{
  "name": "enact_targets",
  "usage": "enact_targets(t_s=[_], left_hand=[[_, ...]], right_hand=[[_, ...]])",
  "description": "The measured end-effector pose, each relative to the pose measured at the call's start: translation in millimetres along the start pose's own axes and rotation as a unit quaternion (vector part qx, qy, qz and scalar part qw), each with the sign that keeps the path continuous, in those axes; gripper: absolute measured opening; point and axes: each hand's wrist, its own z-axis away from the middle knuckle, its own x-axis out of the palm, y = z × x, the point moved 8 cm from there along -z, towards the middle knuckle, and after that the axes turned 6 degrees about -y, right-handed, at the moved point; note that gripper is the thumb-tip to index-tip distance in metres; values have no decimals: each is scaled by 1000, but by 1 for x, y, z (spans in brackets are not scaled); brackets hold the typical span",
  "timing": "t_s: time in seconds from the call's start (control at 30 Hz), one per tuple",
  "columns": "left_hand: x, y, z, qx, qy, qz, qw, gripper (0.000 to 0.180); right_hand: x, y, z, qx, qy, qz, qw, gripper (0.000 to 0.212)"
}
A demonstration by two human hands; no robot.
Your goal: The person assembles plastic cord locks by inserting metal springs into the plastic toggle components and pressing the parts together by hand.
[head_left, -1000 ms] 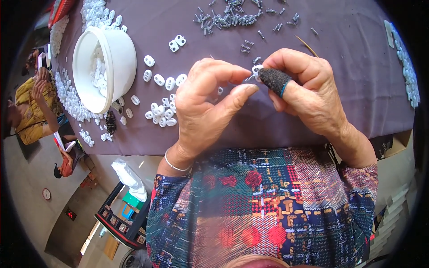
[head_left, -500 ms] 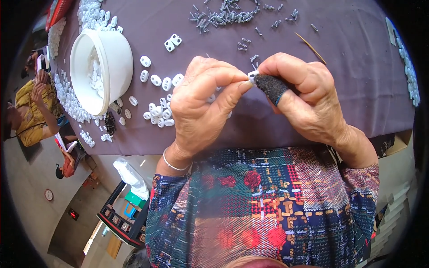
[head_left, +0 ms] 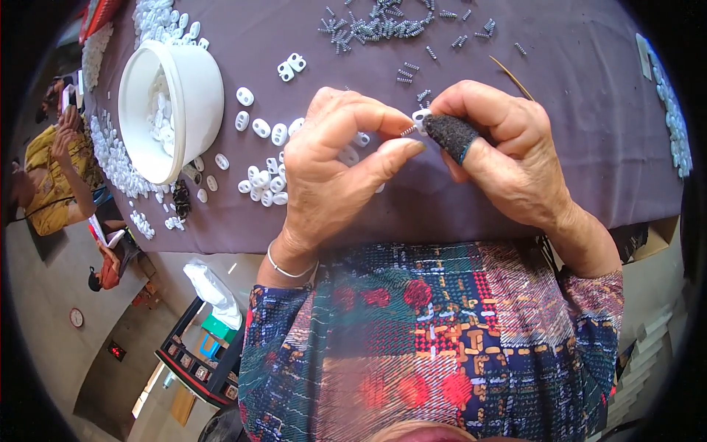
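A small white plastic cord lock [head_left: 420, 117] with a dark hole is pinched in my right hand [head_left: 508, 151], between the fingertips and the thumb, which wears a dark fabric cover. A thin metal spring [head_left: 406, 131] sticks out of its lower left side. My left hand [head_left: 331, 155] is beside the spring, thumb and forefinger parted around it; whether the forefinger touches it is hard to see. Several loose white cord locks [head_left: 264, 183] lie left of and partly behind my left hand. A pair of cord lock pieces [head_left: 292, 67] sits farther back.
A white tub [head_left: 199, 110] holding white pieces stands at the left, with heaps of white parts [head_left: 118, 166] around it. Several springs [head_left: 387, 26] are piled at the back, near a thin brown stick [head_left: 512, 77]. Another person [head_left: 62, 173] is at the far left.
My left thumb has come away from the forefinger and dropped slightly, exposing the spring at the cord lock. My right hand keeps its pinch. The view has shifted a little.
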Motion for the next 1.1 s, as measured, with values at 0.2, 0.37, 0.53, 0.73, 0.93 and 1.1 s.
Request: enact_targets(t_s=[0.2, 0.37, 0.53, 0.73, 0.93, 1.1], left_hand=[[0, -2, -1, 2, 13, 0, 1000, 15], [-1, -3, 0, -9, 27, 6, 1000, 14], [-1, -1, 0, 9, 32, 0, 999, 13], [0, -3, 1, 10, 54, 11, 998, 12], [-1, -5, -2, 22, 12, 16, 1000, 15], [-2, -3, -2, 12, -4, 13, 1000, 20]], right_hand=[[1, 0, 1, -47, 3, 30, 998, 15], [0, -6, 2, -85, 18, 70, 994, 14], [1, -7, 2, -85, 17, 70, 994, 14], [3, -6, 1, -97, 24, 90, 991, 15], [3, -5, 1, -87, 13, 72, 994, 14], [5, 5, -2, -19, -16, -25, 999, 13]])
